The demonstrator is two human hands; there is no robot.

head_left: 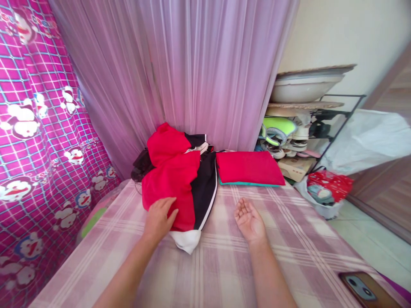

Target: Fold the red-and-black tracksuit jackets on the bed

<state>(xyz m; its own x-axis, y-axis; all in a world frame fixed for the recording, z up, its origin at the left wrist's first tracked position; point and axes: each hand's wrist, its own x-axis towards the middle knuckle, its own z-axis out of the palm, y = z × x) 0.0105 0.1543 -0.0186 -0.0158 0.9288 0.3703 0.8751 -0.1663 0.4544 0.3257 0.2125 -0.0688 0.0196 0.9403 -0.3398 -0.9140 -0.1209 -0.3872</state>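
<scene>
A loose red garment (170, 182) with a black side panel, white piping and a white lower edge lies crumpled on the plaid-covered table. My left hand (160, 216) rests on its lower left part, fingers spread and flat on the cloth. Palm up, my right hand (250, 220) lies over the tablecloth with fingers slightly curled and nothing in it. Beyond my right hand is a neatly folded red cloth stack (250, 168) with a green layer showing along its bottom edge.
A phone (366, 288) lies at the table's near right corner. Purple curtains (205, 64) hang behind the table, a pink patterned curtain (35, 141) at left. On the right stand a shoe rack (348, 113) with shoes and basins (308, 87), and a white bag (366, 137).
</scene>
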